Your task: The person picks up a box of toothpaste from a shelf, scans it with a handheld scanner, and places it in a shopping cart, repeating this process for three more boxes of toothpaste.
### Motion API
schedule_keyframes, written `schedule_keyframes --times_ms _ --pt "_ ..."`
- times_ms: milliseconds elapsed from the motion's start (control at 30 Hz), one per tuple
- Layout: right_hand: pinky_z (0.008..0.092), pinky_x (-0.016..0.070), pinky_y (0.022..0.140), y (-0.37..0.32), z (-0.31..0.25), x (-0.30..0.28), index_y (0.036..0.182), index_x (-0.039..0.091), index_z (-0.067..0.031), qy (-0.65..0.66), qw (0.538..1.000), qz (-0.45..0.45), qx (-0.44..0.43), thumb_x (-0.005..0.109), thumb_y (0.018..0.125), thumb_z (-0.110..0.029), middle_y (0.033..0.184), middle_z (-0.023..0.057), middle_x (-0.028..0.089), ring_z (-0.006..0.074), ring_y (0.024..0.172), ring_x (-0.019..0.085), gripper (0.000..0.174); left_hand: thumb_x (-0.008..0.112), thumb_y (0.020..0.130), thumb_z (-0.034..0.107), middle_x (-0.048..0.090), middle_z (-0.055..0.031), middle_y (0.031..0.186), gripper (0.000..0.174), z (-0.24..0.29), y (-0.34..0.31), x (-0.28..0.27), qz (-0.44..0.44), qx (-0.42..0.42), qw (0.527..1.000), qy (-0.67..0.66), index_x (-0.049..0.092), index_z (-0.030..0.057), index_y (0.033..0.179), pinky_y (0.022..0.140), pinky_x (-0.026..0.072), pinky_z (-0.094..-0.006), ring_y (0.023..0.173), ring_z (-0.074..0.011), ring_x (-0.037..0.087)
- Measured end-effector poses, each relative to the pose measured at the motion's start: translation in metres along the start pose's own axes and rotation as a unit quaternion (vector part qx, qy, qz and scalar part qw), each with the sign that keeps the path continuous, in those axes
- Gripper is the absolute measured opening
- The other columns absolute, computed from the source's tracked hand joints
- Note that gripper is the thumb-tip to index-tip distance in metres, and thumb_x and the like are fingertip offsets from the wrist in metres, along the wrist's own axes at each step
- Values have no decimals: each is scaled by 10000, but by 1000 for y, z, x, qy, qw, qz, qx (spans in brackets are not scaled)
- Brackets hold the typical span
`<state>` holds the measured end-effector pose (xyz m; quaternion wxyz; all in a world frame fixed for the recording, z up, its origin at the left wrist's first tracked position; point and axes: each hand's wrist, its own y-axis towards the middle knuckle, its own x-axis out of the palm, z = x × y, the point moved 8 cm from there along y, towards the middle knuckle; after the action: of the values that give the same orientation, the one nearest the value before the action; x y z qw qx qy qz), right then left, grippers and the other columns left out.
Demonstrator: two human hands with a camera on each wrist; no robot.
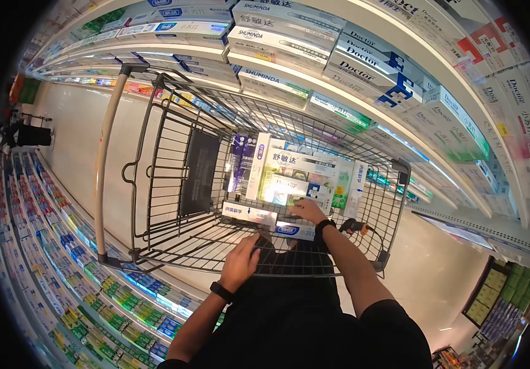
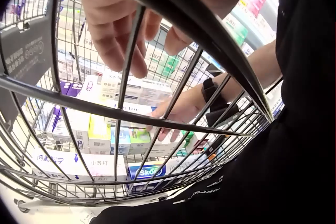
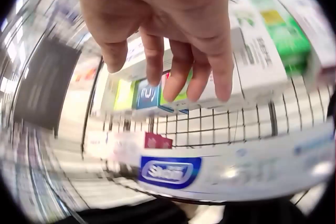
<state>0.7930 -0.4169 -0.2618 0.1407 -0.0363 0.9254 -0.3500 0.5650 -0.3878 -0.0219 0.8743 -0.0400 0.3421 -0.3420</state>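
Observation:
Inside the wire shopping cart (image 1: 314, 263), the right hand (image 1: 308, 211) hangs over stacked toothpaste boxes. In the right wrist view the right hand (image 3: 168, 29) has its fingers loosely spread and pointing down beside small green and blue boxes (image 3: 148, 96); contact cannot be told. A long Skoal-like blue-and-white box (image 3: 170, 172) lies nearer the body, also showing in the left wrist view as a blue-labelled box (image 2: 148, 171). The left hand (image 1: 239, 263) is at the cart's near rim, and in the left wrist view the left hand (image 2: 123, 24) has relaxed fingers over the wires, gripping nothing visible.
Shelves of boxed toothpaste (image 1: 283, 46) rise beyond the cart, and more shelves (image 1: 86, 289) run along the left. The cart's handle (image 1: 106, 154) stands at the left. A dark cart or bag (image 1: 31, 135) is farther down the aisle; green packs (image 1: 520, 289) stand at far right.

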Motion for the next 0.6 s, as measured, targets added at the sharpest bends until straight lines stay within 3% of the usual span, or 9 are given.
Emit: schedule_keyframes --times_ms 33,67,100,200,233,333,367,500,600 --pt "478 516 788 -5 14 2 1090 615 18 156 980 1 121 614 838 -524 997 195 649 351 924 629 598 595 867 86 605 -183 1110 382 0 0 -1 5 0 1000 0 522 31 1238 803 510 -424 968 -387 600" --pt "474 517 794 -13 25 11 1085 616 26 307 922 1 237 586 862 -569 999 190 650 330 932 631 636 596 866 86 607 -184 1104 378 1 0 -1 10 0 1000 0 525 34 1234 800 510 -425 964 -388 601" --pt "513 522 808 -13 26 16 1187 543 63 380 892 -10 245 517 863 -648 1104 219 616 326 1010 605 781 597 866 85 608 -185 1098 374 2 0 -2 14 1 1000 -1 529 37 1231 797 509 -425 959 -388 602" --pt "495 526 851 -2 39 31 1262 447 104 517 814 47 259 556 836 -654 1180 257 568 331 1041 597 876 598 865 83 608 -185 1096 367 2 1 0 11 -9 1000 -1 538 46 1225 796 508 -424 957 -388 601" --pt "495 522 878 3 43 35 1336 349 108 549 793 53 258 562 876 -579 1236 276 522 327 1086 574 854 599 863 82 610 -183 1091 367 3 2 0 10 -9 1000 3 542 50 1223 795 508 -425 954 -389 601" --pt "496 520 885 16 44 39 1331 364 105 581 777 112 213 562 919 -480 1226 272 531 327 1119 556 743 600 861 81 610 -184 1086 372 0 1 3 10 0 1000 5 538 49 1226 795 506 -427 948 -391 601" --pt "487 517 895 20 44 40 1328 369 104 577 777 125 217 529 956 -415 1225 253 541 326 1117 560 658 628 836 19 619 -170 995 377 5 2 1 30 27 999 26 551 14 1206 737 522 -372 849 -298 653" --pt "461 515 890 41 42 46 1280 427 91 572 791 93 195 475 980 -406 1226 224 554 313 1126 558 582 630 832 20 624 -165 947 382 8 3 0 14 14 999 36 552 14 1206 728 521 -374 831 -309 646" --pt "450 537 849 48 34 47 1233 476 64 575 788 107 190 489 965 -452 1160 186 590 275 1052 590 582 630 831 21 622 -166 928 382 9 4 2 14 31 999 39 552 12 1205 727 519 -372 829 -316 642"
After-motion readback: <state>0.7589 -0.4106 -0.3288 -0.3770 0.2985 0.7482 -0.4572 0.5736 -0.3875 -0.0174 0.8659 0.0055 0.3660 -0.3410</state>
